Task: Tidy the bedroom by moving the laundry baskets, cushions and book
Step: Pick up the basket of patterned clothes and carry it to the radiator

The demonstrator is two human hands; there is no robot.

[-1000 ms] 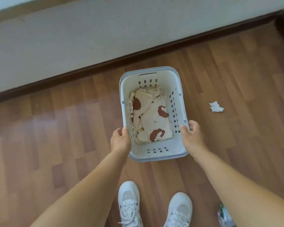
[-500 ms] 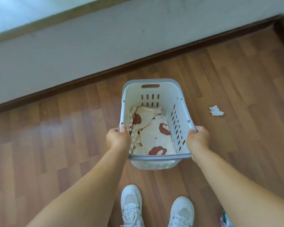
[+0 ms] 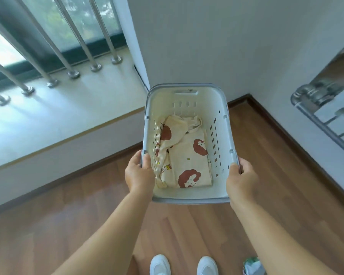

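Observation:
A white laundry basket (image 3: 187,198) with a grey rim hangs in the air in front of me, well above the wooden floor. My left hand (image 3: 139,173) grips its left rim, thumb inside. Over on the right rim, my right hand (image 3: 241,178) holds on the same way. Inside lies a folded cream garment (image 3: 185,155) printed with brown cartoon figures.
A raised pale window ledge (image 3: 54,116) with several metal bars (image 3: 74,44) runs along the left. A white wall corner (image 3: 197,46) stands ahead. A metal-framed piece of furniture (image 3: 326,108) juts in at the right. My white shoes (image 3: 184,264) and a small patterned object (image 3: 253,265) are below.
The basket has risen from near the floor to a carried height. My view has lifted, showing the window ledge and wall corner; the scrap of paper on the floor is out of sight.

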